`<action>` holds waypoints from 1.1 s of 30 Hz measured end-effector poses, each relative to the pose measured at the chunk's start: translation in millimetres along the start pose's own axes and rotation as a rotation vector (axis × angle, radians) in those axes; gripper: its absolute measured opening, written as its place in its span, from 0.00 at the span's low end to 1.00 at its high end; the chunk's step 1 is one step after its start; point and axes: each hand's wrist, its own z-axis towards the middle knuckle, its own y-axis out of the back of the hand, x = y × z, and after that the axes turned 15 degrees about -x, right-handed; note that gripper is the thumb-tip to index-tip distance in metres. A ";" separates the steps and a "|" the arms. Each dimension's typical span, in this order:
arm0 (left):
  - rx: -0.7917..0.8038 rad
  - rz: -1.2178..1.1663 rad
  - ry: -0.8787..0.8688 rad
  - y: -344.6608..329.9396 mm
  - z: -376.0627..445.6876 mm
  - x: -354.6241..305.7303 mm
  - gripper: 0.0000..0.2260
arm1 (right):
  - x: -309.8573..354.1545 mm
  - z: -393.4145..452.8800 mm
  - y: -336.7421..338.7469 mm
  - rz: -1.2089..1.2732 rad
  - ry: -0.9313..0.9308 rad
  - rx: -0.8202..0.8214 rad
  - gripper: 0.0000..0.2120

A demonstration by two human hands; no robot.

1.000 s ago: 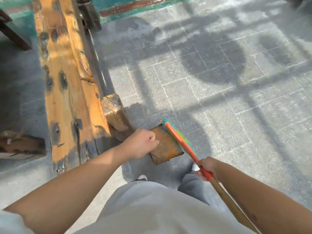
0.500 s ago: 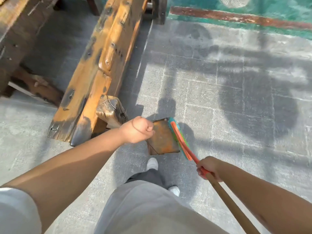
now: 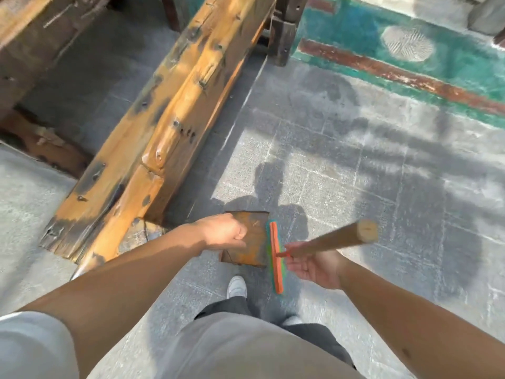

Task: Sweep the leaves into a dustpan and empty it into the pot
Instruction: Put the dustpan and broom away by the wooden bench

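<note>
The left hand [image 3: 226, 232] is clenched on the rusty dustpan [image 3: 252, 239], the right hand [image 3: 314, 265] loosely open under the broom [image 3: 276, 258] handle beside it; no leaves or pot visible, so emptying seems left.

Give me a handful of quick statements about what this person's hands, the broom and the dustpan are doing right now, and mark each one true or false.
1. The left hand is closed in a fist at the rusty dustpan. True.
2. The broom head lies on the wooden bench. False: it sits beside the dustpan's right edge, over the paving.
3. The right hand is clenched tightly round the broom handle. False: its palm is open, the fingers loosely under the handle.
4. The handle's cut end points toward the camera. True.
5. A pot stands next to the dustpan. False: no pot is in view.
</note>
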 end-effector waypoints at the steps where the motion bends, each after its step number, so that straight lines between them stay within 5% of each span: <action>1: 0.036 0.017 0.006 6.3 8.9 5.6 0.15 | 14.6 10.6 -4.3 0.005 0.016 0.016 0.16; 7: 0.178 0.198 0.006 25.9 59.9 33.1 0.06 | 89.8 67.0 -43.2 -0.641 0.468 -0.134 0.09; 11: 0.276 0.229 0.130 30.8 85.2 39.4 0.07 | 142.3 99.2 -65.4 -1.251 0.796 -0.137 0.19; 15: 0.316 0.173 0.239 36.7 100.8 56.5 0.09 | 179.5 132.0 -92.3 -1.411 0.947 -0.092 0.19; 20: 0.121 0.039 0.406 30.4 98.9 88.5 0.04 | 201.5 173.3 -132.2 -1.342 0.899 -0.031 0.18; 33: -0.499 -0.151 0.578 -47.7 68.9 141.0 0.17 | 187.6 229.5 -235.6 -1.622 1.141 0.015 0.10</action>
